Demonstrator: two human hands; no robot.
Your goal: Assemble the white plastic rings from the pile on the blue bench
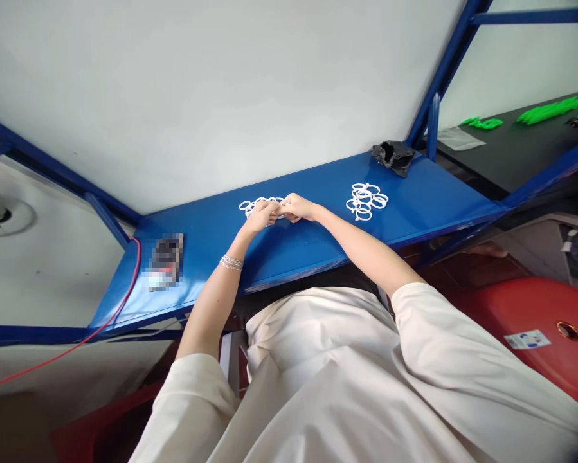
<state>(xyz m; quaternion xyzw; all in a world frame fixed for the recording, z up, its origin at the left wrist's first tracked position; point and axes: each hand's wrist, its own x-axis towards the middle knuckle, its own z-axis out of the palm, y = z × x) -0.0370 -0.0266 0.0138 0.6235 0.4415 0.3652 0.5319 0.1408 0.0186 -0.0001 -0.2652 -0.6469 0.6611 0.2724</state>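
My left hand (262, 215) and my right hand (298, 208) meet over the blue table, fingertips pressed together. Both are closed around what looks like a white ring, mostly hidden by the fingers; only a small bit of white shows between them. Just behind and under the hands lies a group of thin white rings (245, 206), partly covered by my fingers. A second loose heap of white rings (362, 200), some with small tabs, rests on the table to the right, apart from both hands.
The blue table (312, 247) stands against a pale wall. A crumpled black plastic bag (393, 157) sits at its far right corner. A blurred-out flat object (166, 260) lies on the left, near a red cable (137, 263). A red stool (534, 308) is at right; bright green items (549, 110) lie on a neighbouring dark table.
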